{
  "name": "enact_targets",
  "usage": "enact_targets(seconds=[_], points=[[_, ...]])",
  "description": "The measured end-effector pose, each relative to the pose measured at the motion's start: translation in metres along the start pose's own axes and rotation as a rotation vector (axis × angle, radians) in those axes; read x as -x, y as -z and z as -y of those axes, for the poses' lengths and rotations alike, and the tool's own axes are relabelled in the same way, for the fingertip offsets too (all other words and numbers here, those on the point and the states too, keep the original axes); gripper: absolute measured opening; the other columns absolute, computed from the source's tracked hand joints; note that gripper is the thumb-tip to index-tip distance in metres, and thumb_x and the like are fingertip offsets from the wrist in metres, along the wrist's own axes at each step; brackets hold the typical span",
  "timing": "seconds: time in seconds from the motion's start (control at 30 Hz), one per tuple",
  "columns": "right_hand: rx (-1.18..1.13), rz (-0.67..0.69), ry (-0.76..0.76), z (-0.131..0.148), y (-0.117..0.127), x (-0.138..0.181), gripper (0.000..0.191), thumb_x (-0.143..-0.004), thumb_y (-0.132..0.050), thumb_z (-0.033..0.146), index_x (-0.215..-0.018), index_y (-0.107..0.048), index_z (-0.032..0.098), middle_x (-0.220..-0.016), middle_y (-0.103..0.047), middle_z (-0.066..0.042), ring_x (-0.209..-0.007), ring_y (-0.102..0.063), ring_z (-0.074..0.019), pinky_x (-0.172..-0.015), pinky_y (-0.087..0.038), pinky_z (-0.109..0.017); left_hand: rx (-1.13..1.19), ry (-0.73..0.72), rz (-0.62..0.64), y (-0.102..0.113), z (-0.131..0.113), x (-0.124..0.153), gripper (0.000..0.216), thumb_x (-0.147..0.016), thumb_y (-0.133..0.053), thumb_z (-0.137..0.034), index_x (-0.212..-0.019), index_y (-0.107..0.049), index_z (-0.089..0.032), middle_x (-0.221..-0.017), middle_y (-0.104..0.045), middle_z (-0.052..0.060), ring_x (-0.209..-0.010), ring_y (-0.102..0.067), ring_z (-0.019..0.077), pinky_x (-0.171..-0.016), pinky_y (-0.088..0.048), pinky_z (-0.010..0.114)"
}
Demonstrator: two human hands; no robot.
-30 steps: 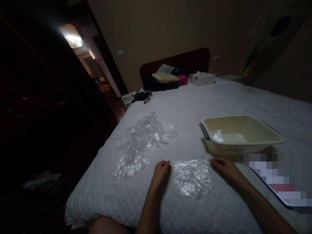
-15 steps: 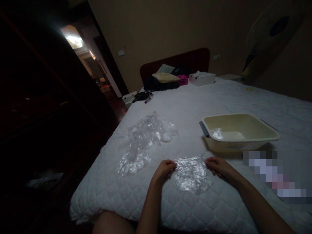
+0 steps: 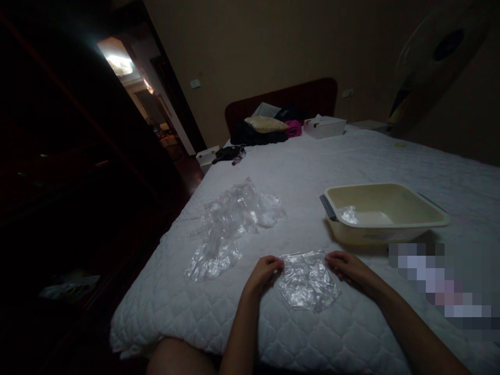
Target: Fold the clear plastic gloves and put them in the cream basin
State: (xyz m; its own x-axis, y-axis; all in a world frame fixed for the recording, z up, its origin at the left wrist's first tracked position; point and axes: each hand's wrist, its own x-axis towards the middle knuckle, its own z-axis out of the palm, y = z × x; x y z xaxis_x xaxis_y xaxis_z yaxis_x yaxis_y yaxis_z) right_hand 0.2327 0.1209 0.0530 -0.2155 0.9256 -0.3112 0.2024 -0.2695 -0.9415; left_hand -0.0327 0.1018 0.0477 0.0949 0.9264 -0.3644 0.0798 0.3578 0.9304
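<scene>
A clear plastic bag (image 3: pixel 308 281) lies flat on the white quilted bed (image 3: pixel 312 166) just in front of me. My left hand (image 3: pixel 263 272) pinches its upper left corner with curled fingers. Its upper right corner is pinched by my right hand (image 3: pixel 347 266). Both forearms rest on the bed.
A loose heap of clear plastic bags (image 3: pixel 230 224) lies to the left. A cream plastic basin (image 3: pixel 385 213) holding a crumpled bag stands right of centre. Clothes, a pillow and a white box (image 3: pixel 324 126) sit by the headboard. The bed's left edge drops into a dark floor.
Both hands moved inward from beside the bag and closed on its upper corners. The bag has shifted slightly.
</scene>
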Motion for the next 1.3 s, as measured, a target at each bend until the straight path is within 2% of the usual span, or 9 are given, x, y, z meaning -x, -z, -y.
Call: enact_targets(seconds=[0.17, 0.27, 0.47, 0.8, 0.97, 1.17, 1.3], points=[[0.061, -0.006, -0.020, 0.007, -0.002, 0.004, 0.049, -0.069, -0.050, 0.066, -0.064, -0.052, 0.018, -0.045, -0.045, 0.005, -0.035, -0.034, -0.0047, -0.035, -0.018, -0.019, 0.020, -0.030, -0.027, -0.003, 0.005, -0.001, 0.037, -0.060, -0.067, -0.046, -0.073, -0.058, -0.013, -0.058, -0.055, -0.003, -0.034, -0.033, 0.0020, -0.033, -0.019, 0.018], [0.063, -0.032, -0.033, 0.007, -0.003, 0.002, 0.047, -0.065, -0.054, 0.065, -0.063, -0.049, 0.019, -0.041, -0.042, 0.007, -0.033, -0.031, -0.0043, -0.034, -0.017, -0.019, 0.031, -0.052, -0.037, -0.004, 0.009, -0.003, 0.037, -0.058, -0.069, -0.044, -0.075, -0.058, -0.013, -0.054, -0.052, -0.004, -0.035, -0.034, 0.0026, -0.033, -0.019, 0.018], [0.049, -0.025, -0.046, 0.001, -0.003, -0.002, 0.043, -0.057, -0.064, 0.058, -0.071, -0.052, 0.019, -0.050, -0.048, 0.006, -0.038, -0.040, -0.0059, -0.036, -0.019, -0.018, 0.041, -0.074, -0.027, -0.002, 0.015, -0.005, 0.036, -0.057, -0.070, -0.042, -0.076, -0.059, -0.012, -0.055, -0.052, -0.004, -0.038, -0.036, 0.0031, -0.035, -0.019, 0.017], [0.032, 0.072, -0.011, -0.002, 0.000, 0.000, 0.042, -0.063, -0.064, 0.056, -0.073, -0.056, 0.016, -0.055, -0.045, 0.006, -0.043, -0.038, -0.0050, -0.039, -0.021, -0.019, 0.059, -0.075, -0.001, 0.000, 0.016, -0.004, 0.037, -0.060, -0.070, -0.043, -0.078, -0.059, -0.013, -0.058, -0.055, -0.003, -0.036, -0.034, 0.0026, -0.034, -0.018, 0.017], [-0.012, 0.086, 0.028, -0.004, -0.002, -0.001, 0.040, -0.061, -0.068, 0.051, -0.076, -0.057, 0.016, -0.055, -0.046, 0.006, -0.045, -0.038, -0.0057, -0.041, -0.025, -0.019, 0.064, -0.048, 0.011, 0.001, 0.010, 0.001, 0.036, -0.062, -0.068, -0.045, -0.077, -0.059, -0.014, -0.056, -0.052, -0.004, -0.034, -0.034, 0.0023, -0.033, -0.018, 0.017], [-0.021, 0.065, 0.042, -0.006, -0.005, -0.003, 0.040, -0.058, -0.070, 0.052, -0.072, -0.055, 0.018, -0.052, -0.044, 0.007, -0.044, -0.038, -0.0068, -0.042, -0.025, -0.020, 0.100, -0.041, 0.040, 0.001, 0.004, 0.006, 0.035, -0.056, -0.074, -0.036, -0.078, -0.060, -0.013, -0.055, -0.050, -0.005, -0.038, -0.037, 0.0028, -0.036, -0.020, 0.017], [-0.003, 0.074, 0.049, -0.003, -0.004, -0.001, 0.040, -0.061, -0.067, 0.054, -0.073, -0.056, 0.017, -0.056, -0.048, 0.005, -0.046, -0.040, -0.0074, -0.042, -0.027, -0.021, 0.120, -0.067, 0.035, 0.001, 0.005, 0.007, 0.034, -0.055, -0.073, -0.031, -0.080, -0.060, -0.012, -0.059, -0.051, -0.004, -0.042, -0.039, 0.0028, -0.039, -0.023, 0.017]])
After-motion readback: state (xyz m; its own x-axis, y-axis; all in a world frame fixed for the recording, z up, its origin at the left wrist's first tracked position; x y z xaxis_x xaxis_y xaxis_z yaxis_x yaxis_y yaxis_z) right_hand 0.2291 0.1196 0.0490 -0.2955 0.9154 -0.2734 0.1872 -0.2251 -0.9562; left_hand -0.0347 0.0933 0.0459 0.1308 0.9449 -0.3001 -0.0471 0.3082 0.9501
